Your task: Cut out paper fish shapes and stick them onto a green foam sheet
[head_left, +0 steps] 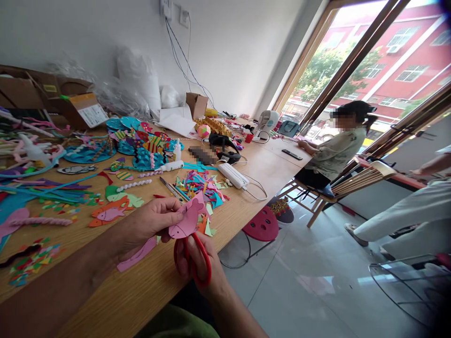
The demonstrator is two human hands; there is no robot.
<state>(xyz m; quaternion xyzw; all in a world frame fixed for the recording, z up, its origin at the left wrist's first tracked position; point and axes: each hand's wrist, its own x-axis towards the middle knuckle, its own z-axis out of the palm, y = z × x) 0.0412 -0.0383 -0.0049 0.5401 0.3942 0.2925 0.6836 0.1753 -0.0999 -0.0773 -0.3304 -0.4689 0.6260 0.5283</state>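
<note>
My left hand pinches a pink paper fish with a drawn eye and mouth, above the table's front edge. Red-handled scissors are in my right hand, its fingers through the loops; the blades are hidden behind the pink paper. Under my left wrist lies a pink paper strip. Further left on the table rests an orange paper fish with a smaller pink one on top. Colourful paper scraps are heaped just beyond my hands.
Glue bottles, a white power strip and blue paper pieces with fish lie on the wooden table. A red stool stands beside it. One person sits at the far end; another person's legs show at right.
</note>
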